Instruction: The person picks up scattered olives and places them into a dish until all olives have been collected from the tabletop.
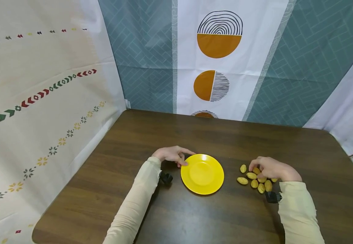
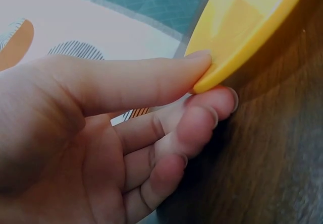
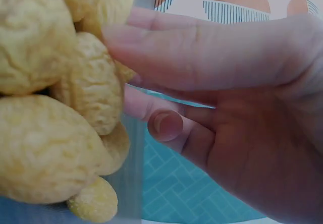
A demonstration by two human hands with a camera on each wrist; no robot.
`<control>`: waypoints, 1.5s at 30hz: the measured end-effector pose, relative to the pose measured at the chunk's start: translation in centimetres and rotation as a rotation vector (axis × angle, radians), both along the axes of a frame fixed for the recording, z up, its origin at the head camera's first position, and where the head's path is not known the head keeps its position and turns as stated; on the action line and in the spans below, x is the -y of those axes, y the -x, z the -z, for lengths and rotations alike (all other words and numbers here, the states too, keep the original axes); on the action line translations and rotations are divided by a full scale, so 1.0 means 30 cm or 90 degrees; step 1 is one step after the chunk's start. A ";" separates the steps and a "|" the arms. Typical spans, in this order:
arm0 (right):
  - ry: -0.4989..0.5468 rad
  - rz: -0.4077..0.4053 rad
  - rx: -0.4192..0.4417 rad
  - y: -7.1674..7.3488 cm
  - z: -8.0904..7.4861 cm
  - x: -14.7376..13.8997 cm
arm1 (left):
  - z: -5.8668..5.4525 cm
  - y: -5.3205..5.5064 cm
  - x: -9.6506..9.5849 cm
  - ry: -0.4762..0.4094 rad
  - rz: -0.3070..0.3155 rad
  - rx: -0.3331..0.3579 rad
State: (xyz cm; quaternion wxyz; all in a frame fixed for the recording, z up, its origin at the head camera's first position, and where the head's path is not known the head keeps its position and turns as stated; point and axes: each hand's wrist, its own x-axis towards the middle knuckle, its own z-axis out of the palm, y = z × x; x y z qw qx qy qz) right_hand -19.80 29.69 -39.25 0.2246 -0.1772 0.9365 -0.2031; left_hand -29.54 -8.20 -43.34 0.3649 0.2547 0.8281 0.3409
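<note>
A round yellow plate [image 1: 202, 174] lies on the brown table. My left hand [image 1: 174, 155] pinches its left rim; in the left wrist view the thumb [image 2: 151, 80] is on the upper face and the fingertips [image 2: 199, 125] are under the edge. To the right of the plate sits a loose cluster of several small, oval, wrinkled yellow fruits [image 1: 254, 183]. Over the far side of this cluster, my right hand [image 1: 272, 167] pinches one fruit between thumb and fingers. Up close, the right thumb [image 3: 171, 55] lies against a wrinkled fruit [image 3: 96, 82], with the far fingers partly hidden behind it.
The wooden table [image 1: 207, 220] extends around the plate and fruits. A patterned teal and white cloth [image 1: 152, 84] hangs behind its far edge, and a cream cloth [image 1: 42, 112] hangs along the left. Each wrist carries a small black camera [image 1: 165, 177].
</note>
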 end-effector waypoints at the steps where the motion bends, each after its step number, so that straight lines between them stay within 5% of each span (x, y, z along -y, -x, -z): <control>1: 0.001 -0.001 -0.005 0.002 0.002 -0.001 | 0.001 0.000 0.000 -0.002 0.001 0.000; 11: 0.007 -0.015 -0.144 0.007 0.007 -0.007 | -0.002 -0.003 -0.001 -0.009 0.000 0.007; 20: 0.013 0.097 -0.280 0.001 -0.013 -0.006 | -0.002 -0.009 -0.002 -0.009 -0.009 0.010; 36: -0.004 0.120 -0.290 0.010 -0.022 0.024 | -0.006 -0.001 -0.005 -0.008 -0.008 0.003; 45: 0.000 0.113 -0.325 0.016 0.000 0.118 | -0.001 0.002 -0.003 -0.011 -0.007 0.010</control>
